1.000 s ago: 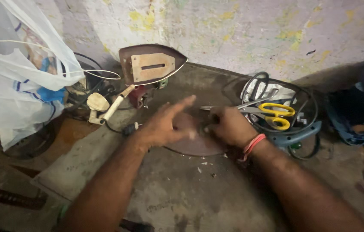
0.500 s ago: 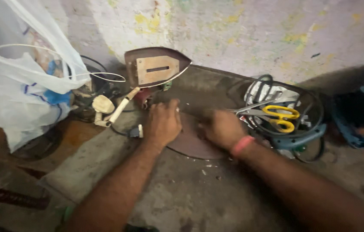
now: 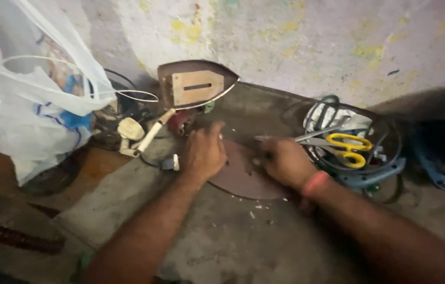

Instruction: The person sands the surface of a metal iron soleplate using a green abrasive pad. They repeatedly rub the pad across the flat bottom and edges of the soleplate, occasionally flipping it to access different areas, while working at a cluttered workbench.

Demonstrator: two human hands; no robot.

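- Nearest the camera, two bare forearms reached forward over a rough grey floor (image 3: 222, 247), coming together at a flat, dark brown metal plate (image 3: 243, 176) lying on it.
- The left hand (image 3: 204, 152) lay palm down on the plate's left edge, fingers curled over the rim and pressing it flat; it held nothing else.
- The right hand (image 3: 285, 163), with a pink band (image 3: 314, 183) at the wrist, was closed into a loose fist on the plate's right part; whether something small sat inside that fist could not be told.
- The plate lay directly under and between the two hands, its long axis running roughly left to right, its rounded lower edge showing toward the camera. Both hands touched it, neither clearly the nearer.
- Just beyond the right hand, yellow-handled scissors (image 3: 346, 147) lay with blades pointing left toward the fist, resting on a blue ring-shaped base (image 3: 375, 176) wound with dark cable.
- Beyond the left hand, a cream plug (image 3: 130, 131) and its cord lay near.
- Farther back, an iron body (image 3: 196, 87) stood on its side against the blotched wall (image 3: 312, 42).
- At far left hung a white plastic bag (image 3: 28, 115).
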